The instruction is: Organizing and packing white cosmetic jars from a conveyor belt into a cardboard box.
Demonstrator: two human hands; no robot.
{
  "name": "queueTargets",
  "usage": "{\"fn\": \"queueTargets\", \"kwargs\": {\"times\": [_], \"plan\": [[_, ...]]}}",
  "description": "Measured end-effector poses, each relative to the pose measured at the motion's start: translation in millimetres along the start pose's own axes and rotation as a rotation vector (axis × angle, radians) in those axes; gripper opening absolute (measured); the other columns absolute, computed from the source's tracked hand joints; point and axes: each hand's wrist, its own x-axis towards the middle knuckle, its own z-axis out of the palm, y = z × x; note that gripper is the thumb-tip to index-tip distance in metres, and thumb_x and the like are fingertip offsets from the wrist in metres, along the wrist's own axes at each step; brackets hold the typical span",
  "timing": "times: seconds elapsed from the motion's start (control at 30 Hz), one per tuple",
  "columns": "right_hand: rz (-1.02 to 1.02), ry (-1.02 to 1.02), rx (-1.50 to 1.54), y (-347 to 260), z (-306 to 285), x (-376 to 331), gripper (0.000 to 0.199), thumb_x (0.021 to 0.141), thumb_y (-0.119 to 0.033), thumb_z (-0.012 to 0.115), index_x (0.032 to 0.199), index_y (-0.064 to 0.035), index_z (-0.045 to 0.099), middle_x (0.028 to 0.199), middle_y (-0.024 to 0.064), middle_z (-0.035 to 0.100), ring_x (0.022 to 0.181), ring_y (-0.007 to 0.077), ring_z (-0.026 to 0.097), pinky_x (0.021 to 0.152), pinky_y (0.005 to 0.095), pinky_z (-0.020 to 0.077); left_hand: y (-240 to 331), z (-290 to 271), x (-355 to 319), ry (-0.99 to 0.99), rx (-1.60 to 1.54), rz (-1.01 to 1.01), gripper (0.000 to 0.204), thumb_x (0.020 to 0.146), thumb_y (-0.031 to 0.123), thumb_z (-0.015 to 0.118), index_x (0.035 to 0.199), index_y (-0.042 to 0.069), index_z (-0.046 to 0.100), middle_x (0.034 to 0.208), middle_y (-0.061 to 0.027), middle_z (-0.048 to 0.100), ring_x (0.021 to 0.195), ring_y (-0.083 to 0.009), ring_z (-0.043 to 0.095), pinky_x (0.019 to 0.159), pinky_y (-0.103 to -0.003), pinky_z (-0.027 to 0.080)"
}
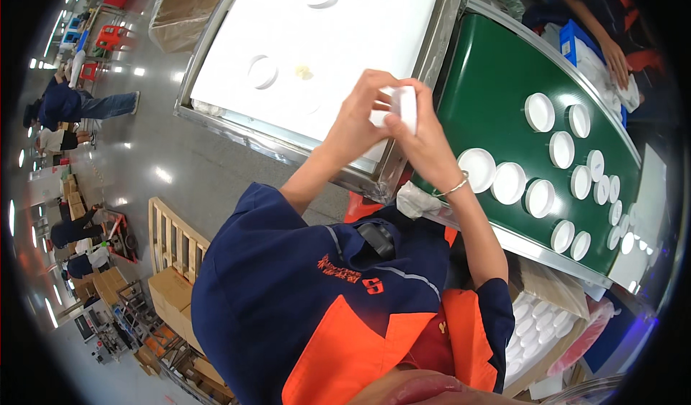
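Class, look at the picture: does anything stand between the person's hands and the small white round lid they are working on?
Nothing visible does. The left hand and right hand both grip the small white round lid directly, above the metal table edge.

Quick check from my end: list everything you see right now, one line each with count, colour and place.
small white part: one, white, held up between both hands
round lids: well over a dozen, white, spread on the green belt
conveyor belt: one, green, on the right
work table: one, white top with metal frame, ahead
round pieces on the table: about three, white
lined carton of white parts: one, brown, lower right
blue crate: one, far side of the belt
co-worker's hand: one, beside the crate
wooden pallet: one, pale, on the floor at left
cardboard boxes: several, brown, lower left
left hand: fingers on the part
right hand: bracelet at wrist, fingers on the part
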Motion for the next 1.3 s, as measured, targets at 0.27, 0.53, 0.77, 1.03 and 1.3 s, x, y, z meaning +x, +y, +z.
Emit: {"fn": "queueTargets", "kwargs": {"times": [0.27, 0.53, 0.77, 1.03, 1.3], "plan": [[0.031, -0.031, 0.073, 22.3, 21.1, 34.7, 0.071, 0.092, -0.047, 0.06, 0.135, 0.0011, 0.03, 0.121, 0.0297, 0.048, 0.108, 0.0341, 0.057, 0.089, 0.0353, 0.0466, -6.0, -37.4, 1.6, 0.093, 0.022, -0.361, 0.04, 0.078, -0.005, 0.066, 0.114, 0.004, 0.052, 0.115, -0.0084, 0.058, 0.095, -0.0156, 0.061, 0.071, -0.031, 0.056], [0.398, 0.166, 0.764, 40.8, -18.0, 160.6, 0.066, 0.093, -0.04, 0.06, 0.131, 0.0103, 0.04, 0.126, 0.0208, 0.05, 0.109, 0.0268, 0.057, 0.096, 0.042, 0.0519, -29.6, -82.8, -26.2, -0.008, 0.854, -0.243, 0.038, 0.084, 0.0, 0.061, 0.121, 0.005, 0.054, 0.119, -0.0115, 0.056, 0.105, -0.0275, 0.055, 0.092, -0.039, 0.045], [0.143, -0.084, 0.236, 15.6, -73.6, 25.8, 0.055, 0.093, -0.032, 0.061, 0.134, 0.0017, 0.046, 0.132, 0.0159, 0.051, 0.124, 0.0223, 0.048, 0.097, 0.0372, 0.0472, -59.3, -50.9, 79.0, -0.126, 0.839, 0.09, 0.047, 0.084, 0.015, 0.069, 0.129, 0.011, 0.052, 0.134, -0.0161, 0.049, 0.123, -0.0368, 0.045, 0.101, -0.044, 0.04], [-0.039, 0.309, -0.828, 37.3, -71.8, -133.6, 0.051, 0.08, -0.026, 0.072, 0.125, -0.0076, 0.055, 0.137, 0.0229, 0.042, 0.129, 0.0424, 0.038, 0.106, 0.0492, 0.032, -144.5, -59.4, 146.8, -0.165, 1.073, 0.123, 0.018, 0.091, 0.017, 0.054, 0.104, 0.006, 0.062, 0.129, -0.0136, 0.056, 0.113, -0.0338, 0.056, 0.09, -0.043, 0.049], [0.233, 0.592, -0.995, 69.3, -76.2, -106.9, 0.032, 0.078, -0.013, 0.064, 0.106, -0.0033, 0.051, 0.094, 0.0127, 0.06, 0.091, 0.0286, 0.062, 0.079, 0.0459, 0.0441, -13.9, 94.6, 142.1, -0.515, 0.603, 0.551, 0.05, 0.083, 0.012, 0.067, 0.13, 0.009, 0.051, 0.132, -0.0151, 0.052, 0.126, -0.0344, 0.046, 0.103, -0.045, 0.039]]}}
